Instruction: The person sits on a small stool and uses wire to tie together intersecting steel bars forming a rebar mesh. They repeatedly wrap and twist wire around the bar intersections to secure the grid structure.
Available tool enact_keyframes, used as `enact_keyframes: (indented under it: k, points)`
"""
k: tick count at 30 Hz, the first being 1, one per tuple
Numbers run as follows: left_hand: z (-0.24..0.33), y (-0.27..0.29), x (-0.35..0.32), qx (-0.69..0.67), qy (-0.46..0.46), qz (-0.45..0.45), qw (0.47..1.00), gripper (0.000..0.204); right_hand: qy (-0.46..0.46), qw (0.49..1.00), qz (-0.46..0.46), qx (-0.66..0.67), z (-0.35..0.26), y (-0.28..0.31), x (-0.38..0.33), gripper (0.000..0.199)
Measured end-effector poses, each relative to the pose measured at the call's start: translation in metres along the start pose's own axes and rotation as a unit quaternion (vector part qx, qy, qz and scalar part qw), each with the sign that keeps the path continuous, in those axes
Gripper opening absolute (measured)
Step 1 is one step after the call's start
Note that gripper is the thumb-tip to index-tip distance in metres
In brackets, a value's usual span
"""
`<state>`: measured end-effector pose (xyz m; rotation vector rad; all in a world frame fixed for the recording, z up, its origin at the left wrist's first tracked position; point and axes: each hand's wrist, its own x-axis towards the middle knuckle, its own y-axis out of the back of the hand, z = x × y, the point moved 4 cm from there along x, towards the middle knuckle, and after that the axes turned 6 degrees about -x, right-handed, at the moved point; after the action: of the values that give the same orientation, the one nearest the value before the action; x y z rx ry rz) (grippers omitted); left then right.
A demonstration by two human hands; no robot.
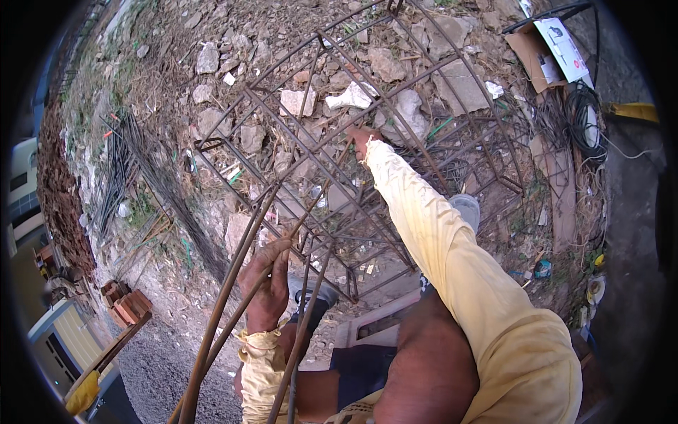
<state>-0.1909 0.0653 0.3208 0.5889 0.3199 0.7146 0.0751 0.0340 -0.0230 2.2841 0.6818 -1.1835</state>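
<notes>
Rod [240,311] lies slantwise through the middle of the frame, its long axis rising from the lower left toward upper centre, over the cage [311,151] that sits on the rubble [299,103]. From where I stand, the left hand [265,290], just left of lower centre, has its fingers wrapped round the rod, thumb along it. The right hand [361,138] reaches out at upper centre, fingers bent, near the rod's far end and closest to the cage's middle. Whether it pinches the rod, a cage bar or nothing I can't tell; it looks small, and the sleeve [424,198] covers its wrist. The rod's lower stretch merges with a neighbouring bar [205,346] near the bottom edge, and its far tip gets lost among crossing bars.
</notes>
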Motion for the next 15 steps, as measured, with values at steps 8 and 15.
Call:
enact_keyframes:
  k: [8,15]
  points:
    - [-0.011,0.006,-0.008,0.018,0.029,0.018,0.999,0.013,0.107,0.971,0.073,-0.199,-0.017,-0.016,-0.006,0.057]
    - [-0.018,-0.002,-0.014,0.025,0.035,0.038,0.998,0.015,0.131,0.963,0.063,-0.229,-0.032,0.001,-0.016,0.054]
